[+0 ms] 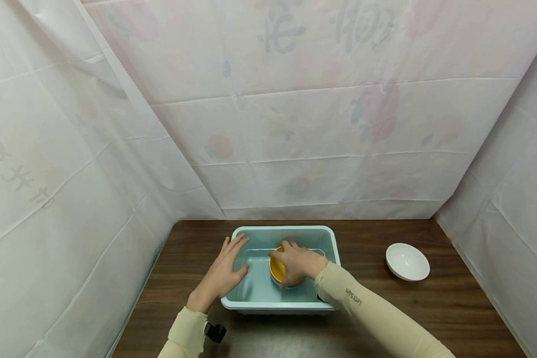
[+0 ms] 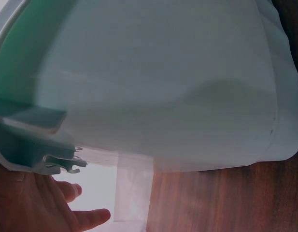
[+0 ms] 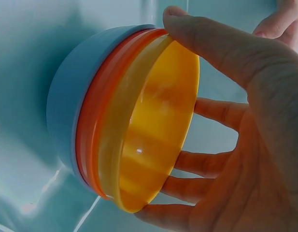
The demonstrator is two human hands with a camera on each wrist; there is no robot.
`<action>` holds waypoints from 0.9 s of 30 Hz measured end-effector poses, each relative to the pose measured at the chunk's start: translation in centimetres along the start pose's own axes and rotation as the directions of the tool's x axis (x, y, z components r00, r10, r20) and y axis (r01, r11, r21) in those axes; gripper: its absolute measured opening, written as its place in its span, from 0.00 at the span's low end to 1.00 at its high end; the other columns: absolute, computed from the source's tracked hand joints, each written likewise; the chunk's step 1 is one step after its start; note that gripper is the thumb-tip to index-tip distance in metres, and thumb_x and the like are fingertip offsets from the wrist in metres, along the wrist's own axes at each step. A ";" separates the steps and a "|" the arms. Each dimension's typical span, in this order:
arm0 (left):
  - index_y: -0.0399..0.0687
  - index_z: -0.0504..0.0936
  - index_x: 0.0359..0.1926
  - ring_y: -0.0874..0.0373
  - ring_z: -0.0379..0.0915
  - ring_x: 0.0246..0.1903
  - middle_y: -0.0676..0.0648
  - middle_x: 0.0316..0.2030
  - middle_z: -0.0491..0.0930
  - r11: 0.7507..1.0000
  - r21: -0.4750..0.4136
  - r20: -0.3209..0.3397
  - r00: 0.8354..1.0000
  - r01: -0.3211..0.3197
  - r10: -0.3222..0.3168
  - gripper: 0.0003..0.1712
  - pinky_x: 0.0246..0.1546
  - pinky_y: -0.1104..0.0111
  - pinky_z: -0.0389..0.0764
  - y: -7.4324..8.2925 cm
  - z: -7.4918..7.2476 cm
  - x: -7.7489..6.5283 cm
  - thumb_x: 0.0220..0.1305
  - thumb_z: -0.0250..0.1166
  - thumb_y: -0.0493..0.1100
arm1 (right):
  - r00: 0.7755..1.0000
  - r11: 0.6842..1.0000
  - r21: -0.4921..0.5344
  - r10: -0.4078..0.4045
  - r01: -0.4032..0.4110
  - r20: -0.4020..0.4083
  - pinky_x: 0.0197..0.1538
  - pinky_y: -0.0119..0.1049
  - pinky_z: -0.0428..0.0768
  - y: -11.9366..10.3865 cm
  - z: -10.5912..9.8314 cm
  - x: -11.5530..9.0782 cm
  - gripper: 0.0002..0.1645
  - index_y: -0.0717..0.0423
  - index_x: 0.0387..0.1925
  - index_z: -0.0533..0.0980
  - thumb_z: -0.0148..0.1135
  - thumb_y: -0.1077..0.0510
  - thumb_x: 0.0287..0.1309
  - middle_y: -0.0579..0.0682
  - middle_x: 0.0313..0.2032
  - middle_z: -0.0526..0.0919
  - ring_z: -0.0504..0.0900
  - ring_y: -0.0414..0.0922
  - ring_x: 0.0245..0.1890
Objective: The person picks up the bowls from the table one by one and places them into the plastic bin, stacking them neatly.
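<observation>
A white bowl (image 1: pixel 407 262) rests on the wooden table (image 1: pixel 364 251).

The head camera looks forward and steeply down from high over the near side of the table (image 1: pixel 161 298), far enough back to include both far corners and the white sheeting (image 1: pixel 317 149) beyond. Close up, the left wrist camera faces the outside of a pale blue plastic basin (image 1: pixel 282 305), pictured sideways, rim leftward. The right wrist camera looks into it, very near the nested bowls (image 3: pixel 105 111), shared with the head view.
</observation>
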State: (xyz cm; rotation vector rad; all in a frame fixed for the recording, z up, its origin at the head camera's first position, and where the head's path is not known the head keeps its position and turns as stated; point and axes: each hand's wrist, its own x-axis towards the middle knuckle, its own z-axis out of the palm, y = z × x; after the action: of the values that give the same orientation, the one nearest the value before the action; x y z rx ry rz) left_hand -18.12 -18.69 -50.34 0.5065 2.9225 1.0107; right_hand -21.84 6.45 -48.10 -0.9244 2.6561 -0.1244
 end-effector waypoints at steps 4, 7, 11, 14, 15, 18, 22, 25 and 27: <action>0.53 0.61 0.79 0.35 0.32 0.81 0.51 0.82 0.51 1.000 0.003 0.003 1.000 0.000 0.000 0.39 0.72 0.32 0.56 0.0 0.0 0.0 0.72 0.64 0.47 | 1.000 1.000 -0.004 -0.005 0.005 -0.003 0.64 0.53 0.79 0.0 0.2 0.1 0.56 0.41 0.75 0.66 0.81 0.36 0.47 0.57 0.71 0.66 0.71 0.56 0.68; 0.53 0.61 0.79 0.35 0.32 0.81 0.51 0.82 0.51 1.000 0.007 0.003 1.000 0.000 0.000 0.39 0.72 0.32 0.56 -0.1 0.0 0.0 0.72 0.64 0.48 | 1.000 1.000 -0.008 -0.003 0.003 -0.004 0.64 0.55 0.78 0.0 0.2 0.1 0.56 0.41 0.75 0.66 0.81 0.36 0.47 0.57 0.71 0.66 0.70 0.57 0.68; 0.53 0.61 0.79 0.35 0.32 0.81 0.51 0.82 0.50 1.000 0.009 0.002 1.000 -0.002 0.002 0.39 0.72 0.32 0.56 -0.1 0.0 0.0 0.72 0.64 0.48 | 1.000 1.000 0.002 0.009 -0.009 -0.003 0.65 0.60 0.76 0.0 0.3 0.1 0.56 0.40 0.76 0.66 0.80 0.36 0.47 0.56 0.72 0.66 0.69 0.58 0.70; 0.53 0.61 0.80 0.35 0.32 0.81 0.51 0.82 0.50 1.000 0.007 0.006 1.000 0.002 -0.003 0.39 0.72 0.32 0.55 -0.1 0.0 0.0 0.72 0.64 0.48 | 1.000 1.000 0.010 0.013 -0.013 -0.005 0.65 0.63 0.75 0.0 0.3 0.1 0.55 0.40 0.75 0.67 0.80 0.36 0.47 0.56 0.72 0.66 0.68 0.58 0.70; 0.53 0.61 0.80 0.35 0.31 0.81 0.51 0.82 0.50 1.000 0.008 0.007 1.000 0.002 -0.002 0.39 0.72 0.32 0.55 -0.1 0.1 0.0 0.72 0.64 0.47 | 1.000 1.000 0.010 0.013 -0.013 -0.006 0.65 0.63 0.74 0.0 0.3 0.2 0.55 0.40 0.75 0.67 0.80 0.36 0.47 0.56 0.72 0.66 0.67 0.58 0.70; 0.53 0.61 0.80 0.35 0.31 0.81 0.51 0.82 0.50 1.000 0.006 0.009 1.000 0.004 -0.004 0.39 0.72 0.31 0.55 -0.1 0.0 0.0 0.72 0.64 0.47 | 1.000 1.000 0.004 0.010 -0.010 -0.010 0.66 0.62 0.74 0.0 0.3 0.2 0.54 0.40 0.75 0.67 0.80 0.36 0.48 0.56 0.72 0.66 0.66 0.58 0.71; 0.52 0.61 0.80 0.35 0.31 0.81 0.50 0.82 0.50 1.000 0.009 0.007 1.000 0.001 -0.001 0.39 0.72 0.32 0.55 0.0 0.0 0.0 0.72 0.64 0.47 | 1.000 1.000 -0.006 0.004 -0.004 -0.012 0.67 0.61 0.74 0.0 0.3 0.1 0.54 0.40 0.75 0.67 0.80 0.35 0.48 0.56 0.73 0.66 0.66 0.57 0.71; 0.53 0.61 0.80 0.35 0.31 0.81 0.50 0.82 0.50 1.000 0.011 0.008 1.000 0.002 -0.002 0.39 0.72 0.32 0.55 0.0 0.0 0.0 0.72 0.64 0.48 | 1.000 1.000 -0.016 0.009 -0.009 -0.008 0.67 0.60 0.74 0.0 0.2 0.1 0.55 0.39 0.75 0.67 0.79 0.34 0.48 0.56 0.73 0.66 0.66 0.56 0.71; 0.53 0.61 0.80 0.36 0.31 0.81 0.51 0.82 0.50 1.000 0.010 0.011 1.000 0.006 -0.006 0.39 0.72 0.32 0.55 0.0 0.0 0.0 0.72 0.64 0.48 | 1.000 1.000 -0.022 0.016 -0.016 -0.007 0.67 0.59 0.74 0.1 0.2 0.1 0.55 0.39 0.75 0.67 0.79 0.34 0.47 0.56 0.73 0.66 0.66 0.56 0.71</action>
State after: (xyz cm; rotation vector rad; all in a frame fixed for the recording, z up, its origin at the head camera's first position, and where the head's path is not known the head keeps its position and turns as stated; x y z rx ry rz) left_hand -18.15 -18.68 -50.27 0.5017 2.9187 0.9895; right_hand -21.88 6.45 -48.28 -0.9113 2.6752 -0.0955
